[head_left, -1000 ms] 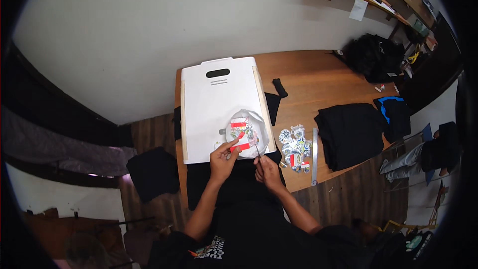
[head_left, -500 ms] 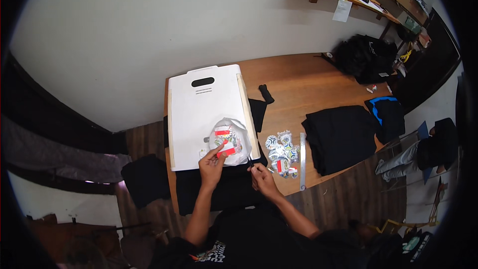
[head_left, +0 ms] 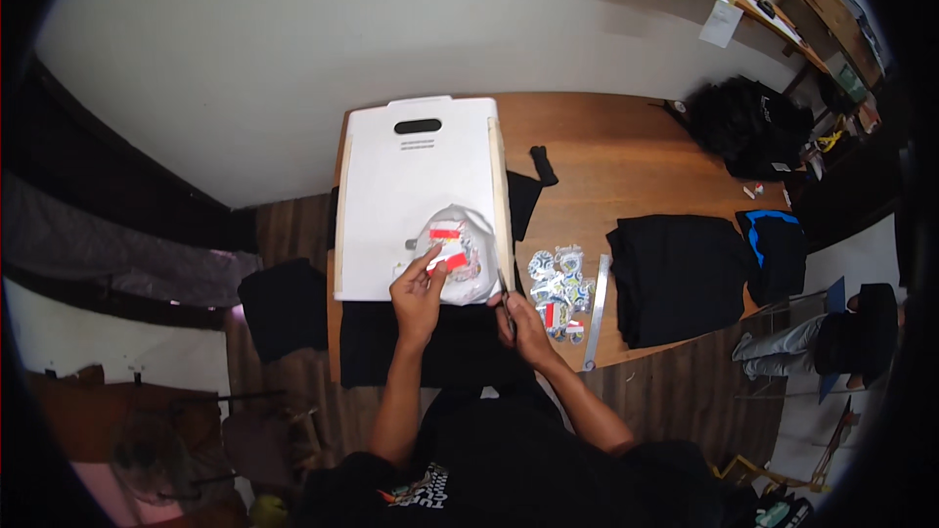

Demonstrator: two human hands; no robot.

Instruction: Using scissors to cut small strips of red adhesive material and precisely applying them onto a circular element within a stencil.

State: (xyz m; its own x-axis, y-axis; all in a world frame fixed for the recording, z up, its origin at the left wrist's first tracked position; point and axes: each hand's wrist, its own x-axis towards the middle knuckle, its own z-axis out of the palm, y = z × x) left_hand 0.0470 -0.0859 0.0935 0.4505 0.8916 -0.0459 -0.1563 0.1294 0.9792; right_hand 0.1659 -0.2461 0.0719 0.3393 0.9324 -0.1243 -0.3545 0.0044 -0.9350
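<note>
On the lower part of a white board (head_left: pixel 381 205) lies a crumpled, clear plastic sheet or bag (head_left: pixel 476 269) with colourful prints and red-and-white patches in it. My left hand (head_left: pixel 418 301) pinches the printed, red-patched part of the plastic between thumb and fingers. At the plastic's lower right edge, my right hand (head_left: pixel 529 334) is closed on dark-handled scissors (head_left: pixel 505 286), their blades pointing up beside the board's edge. Just right of that hand, several cut-out printed transfers (head_left: pixel 559 284) lie in a heap on the wooden table, some with red-and-white patches.
A metal ruler (head_left: pixel 597 313) lies beside the cut-outs. Folded black garments (head_left: pixel 680 279) fill the table's right part; black cloth (head_left: pixel 391 347) sticks out under the board. Farther back are a rolled black item (head_left: pixel 543 165) and a black bag (head_left: pixel 748 132). Another person (head_left: pixel 846 337) stands at right.
My right hand has turned the scissors so that the blades point upward along the plastic's right edge. My left hand keeps its pinch on the plastic. The whole view has shifted slightly.
</note>
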